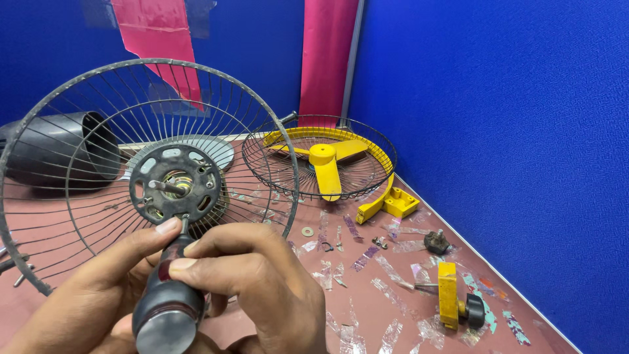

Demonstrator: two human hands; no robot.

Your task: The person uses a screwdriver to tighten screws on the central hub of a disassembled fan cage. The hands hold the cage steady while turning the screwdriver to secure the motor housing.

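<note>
Both hands close on a screwdriver (167,298): the right hand (262,282) wraps its handle, the left hand (98,295) steadies it with the thumb. Its tip meets the hub of the upright guard (78,131) on the bench (367,288), with the yellow blade (325,164) lying in a second guard (367,141) behind.

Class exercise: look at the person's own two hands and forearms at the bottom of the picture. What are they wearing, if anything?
Nothing shows on either one. The left hand and the right hand are bare: no gloves, and no rings on the fingers in view. What shows of each wrist carries no sleeve, cuff, watch or band. Fingernails are short and unpainted.
</note>
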